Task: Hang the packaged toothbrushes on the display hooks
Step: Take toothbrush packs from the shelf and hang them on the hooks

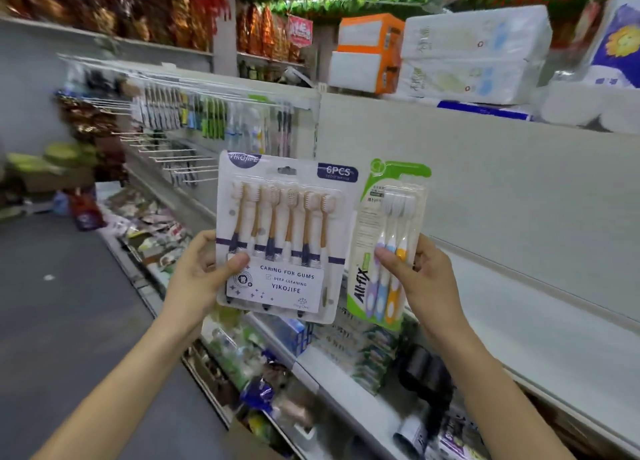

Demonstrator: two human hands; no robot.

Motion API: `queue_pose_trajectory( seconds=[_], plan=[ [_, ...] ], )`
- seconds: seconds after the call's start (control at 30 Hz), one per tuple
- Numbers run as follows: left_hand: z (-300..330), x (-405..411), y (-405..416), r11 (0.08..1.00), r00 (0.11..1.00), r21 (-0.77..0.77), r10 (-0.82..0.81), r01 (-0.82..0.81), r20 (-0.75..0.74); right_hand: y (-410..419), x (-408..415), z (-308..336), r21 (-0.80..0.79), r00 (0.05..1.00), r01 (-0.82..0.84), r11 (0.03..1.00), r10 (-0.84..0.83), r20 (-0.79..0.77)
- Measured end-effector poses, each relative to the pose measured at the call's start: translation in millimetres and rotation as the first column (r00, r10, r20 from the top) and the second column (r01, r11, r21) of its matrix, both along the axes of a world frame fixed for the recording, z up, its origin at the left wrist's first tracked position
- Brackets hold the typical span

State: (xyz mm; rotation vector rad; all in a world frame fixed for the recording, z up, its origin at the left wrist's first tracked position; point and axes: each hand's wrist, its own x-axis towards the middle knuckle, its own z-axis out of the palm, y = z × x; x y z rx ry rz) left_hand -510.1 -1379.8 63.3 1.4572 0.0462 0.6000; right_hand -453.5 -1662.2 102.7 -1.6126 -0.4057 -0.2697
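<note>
White shelving [485, 168] runs down the aisle, with bare display hooks [180, 163] well off to the left below rows of already hung toothbrushes [207, 116]. Left hand [197, 272] pinches the six-pack [280, 234] by its lower left edge, thumb on front; right hand [426, 276] pinches the green three-pack [388, 244] likewise, both held upright before the shelf. To hang well, probably step left, line each top hang slot with a free hook, and slide on one pack at a time.

The six-pack card [282, 234] is white with navy bands, its brushes tan and white. The smaller pack [384, 248] is green and white, holding purple, blue and orange handles. An orange-and-white box [367, 52] sits on the top shelf.
</note>
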Motion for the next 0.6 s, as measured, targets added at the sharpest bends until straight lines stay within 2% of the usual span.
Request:
queue_pose_trajectory(
  seconds=[0.27, 0.6],
  plan=[
    [-12, -25, 133, 0.996, 0.992, -0.015, 0.091, -0.093, -0.091, 141, 15, -16, -0.015, 0.993, -0.118, 0.993, 0.118, -0.015],
    [-30, -33, 237, 0.964, 0.957, -0.014, 0.261, -0.265, -0.128, 265, 52, -27, -0.012, 0.961, -0.276, 0.961, 0.276, -0.037]
  ],
)
